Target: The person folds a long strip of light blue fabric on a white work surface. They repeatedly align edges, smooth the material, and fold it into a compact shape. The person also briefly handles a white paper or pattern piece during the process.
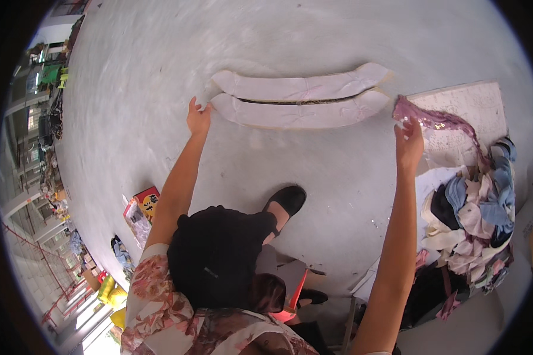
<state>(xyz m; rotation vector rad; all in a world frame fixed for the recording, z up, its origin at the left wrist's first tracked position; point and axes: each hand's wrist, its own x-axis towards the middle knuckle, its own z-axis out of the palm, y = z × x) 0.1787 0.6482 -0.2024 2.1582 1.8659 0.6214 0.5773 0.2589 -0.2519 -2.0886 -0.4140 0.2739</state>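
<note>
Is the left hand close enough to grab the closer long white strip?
Probably yes: the left hand is beside the left end of the closer white strip, with nothing seen between them.

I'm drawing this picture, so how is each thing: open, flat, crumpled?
Two long, curved, pale strips: lying side by side, creased
Narrow mauve sequined cloth: crumpled
Rectangular whitish panel: lying down, partly covered by cloth
Blue, pink, cream and black cloth scraps: heaped, crumpled
Rounded black shoe: worn
Bare left hand: open, fingers apart
Bare right hand: fingers bent, grip unclear
</note>
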